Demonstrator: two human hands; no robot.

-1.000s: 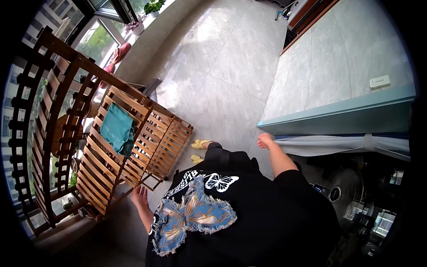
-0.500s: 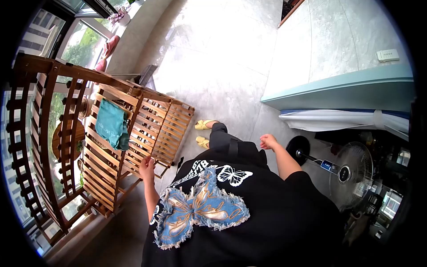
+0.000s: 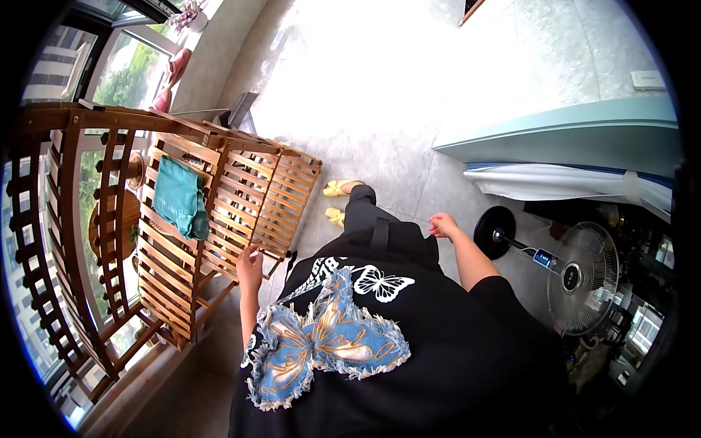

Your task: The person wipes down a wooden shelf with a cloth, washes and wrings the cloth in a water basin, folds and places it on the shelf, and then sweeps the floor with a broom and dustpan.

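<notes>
one teal towel [image 3: 179, 198] is hanging over a panel of the slatted wooden rack [image 3: 199, 266], past the left hand [image 3: 250, 267] and off to its left. as far as progress goes, my read is that the towel being draped is the part that's looking done, since neither hand is reaching it. nothing visible is being carried or adjusted, so what's left is honestly not something i can tell.

the left hand is hanging right beside the rack's near edge, fingers loosely bent and half open, not gripping anything i can see. can't tell if the fingertips are brushing the wood. the right hand [image 3: 442, 225] is floating by the hip of the black trousers [image 3: 363, 209], also loosely open with curled fingers, and nothing is showing in it.

direction-wise, the towel's long axis is running on a slant, from the far left down toward the left hand's side, with its bunched lower end pointing roughly at that hand. the lettering is sitting nearer that lower end, too small to read. the rack's slatted side panel is stretching from beyond the left hand back toward the wearer. the floor fan [image 3: 572, 277] is standing out to the right of the right hand, with its round black base [image 3: 494, 232] being closer in.
</notes>
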